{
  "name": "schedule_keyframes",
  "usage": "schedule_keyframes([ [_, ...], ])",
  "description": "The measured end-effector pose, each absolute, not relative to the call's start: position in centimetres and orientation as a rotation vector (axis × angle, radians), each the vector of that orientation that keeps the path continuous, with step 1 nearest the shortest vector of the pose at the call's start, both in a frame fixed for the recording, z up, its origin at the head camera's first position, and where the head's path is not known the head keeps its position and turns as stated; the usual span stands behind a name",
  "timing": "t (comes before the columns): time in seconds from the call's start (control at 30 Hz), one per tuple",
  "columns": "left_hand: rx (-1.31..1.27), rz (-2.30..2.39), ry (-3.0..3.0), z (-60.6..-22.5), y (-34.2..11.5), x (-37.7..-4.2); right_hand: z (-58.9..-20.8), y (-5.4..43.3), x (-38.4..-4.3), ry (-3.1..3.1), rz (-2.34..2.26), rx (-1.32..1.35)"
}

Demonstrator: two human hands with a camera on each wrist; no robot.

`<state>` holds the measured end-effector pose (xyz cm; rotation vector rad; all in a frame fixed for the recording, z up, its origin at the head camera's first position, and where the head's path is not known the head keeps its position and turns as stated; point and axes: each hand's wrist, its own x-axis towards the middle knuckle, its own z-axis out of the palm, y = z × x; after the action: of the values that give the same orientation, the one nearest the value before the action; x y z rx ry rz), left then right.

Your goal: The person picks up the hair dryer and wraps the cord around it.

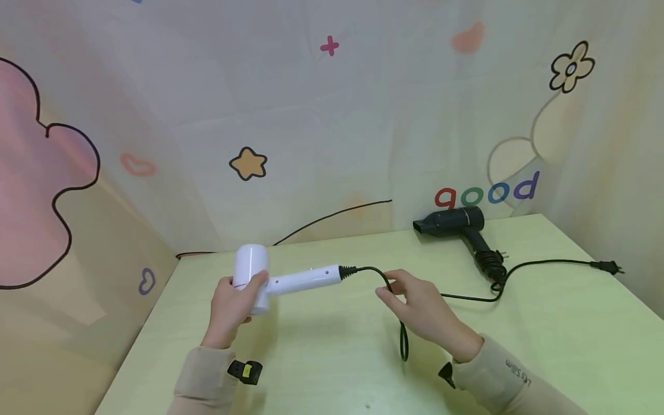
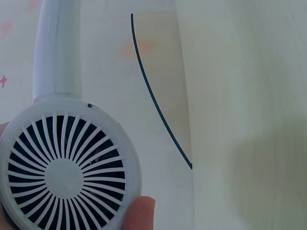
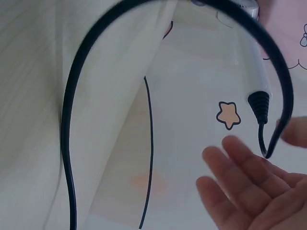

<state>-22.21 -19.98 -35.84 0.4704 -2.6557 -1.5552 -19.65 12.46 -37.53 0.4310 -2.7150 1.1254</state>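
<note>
A white hair dryer [image 1: 303, 280] is held off the table in my left hand [image 1: 230, 305], its handle pointing right. The left thumb and fingers grip the round head; the left wrist view shows its slotted intake grille [image 2: 64, 178]. From the handle's end a black cord [image 1: 370, 268] runs to my right hand [image 1: 427, 305] and hangs below it in a narrow loop. In the right wrist view the right fingers [image 3: 240, 182] are loosely extended, with the thumb apart, and the cord passes between them without a visible pinch.
A black hair dryer [image 1: 451, 222] lies at the table's back right, its cord wrapped around the handle. Beside it a black cord ends in a plug [image 1: 606, 266] near the right edge. A patterned curtain [image 1: 332, 127] hangs behind the green table [image 1: 321, 351].
</note>
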Motion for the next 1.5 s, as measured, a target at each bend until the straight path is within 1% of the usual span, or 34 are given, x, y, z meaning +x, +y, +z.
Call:
schedule_keyframes([
  [0.43,0.497,-1.674,-2.558,-35.5,-18.6,-21.8,-37.6,12.0,-19.2,-2.487,1.633,0.434],
  [0.63,0.489,-1.723,-2.460,-35.4,-17.8,-21.7,-38.3,11.1,-18.2,-2.463,1.667,0.480],
  [0.9,0.497,-1.747,-2.384,-35.5,-17.0,-21.6,-38.6,9.8,-16.0,-2.313,1.857,0.517],
  [1.03,0.494,-1.734,-2.354,-35.5,-16.8,-21.6,-38.4,9.5,-14.9,-2.285,1.792,0.545],
  [1.13,0.499,-1.740,-2.319,-35.6,-16.6,-21.7,-38.6,9.3,-14.1,-2.218,1.648,0.656],
  [1.37,0.527,-1.794,-2.249,-36.0,-16.1,-22.3,-39.2,8.5,-12.8,-1.962,1.302,1.057],
  [1.5,0.523,-1.851,-2.238,-36.0,-15.9,-22.3,-39.0,8.3,-12.7,-1.939,1.240,1.189],
])
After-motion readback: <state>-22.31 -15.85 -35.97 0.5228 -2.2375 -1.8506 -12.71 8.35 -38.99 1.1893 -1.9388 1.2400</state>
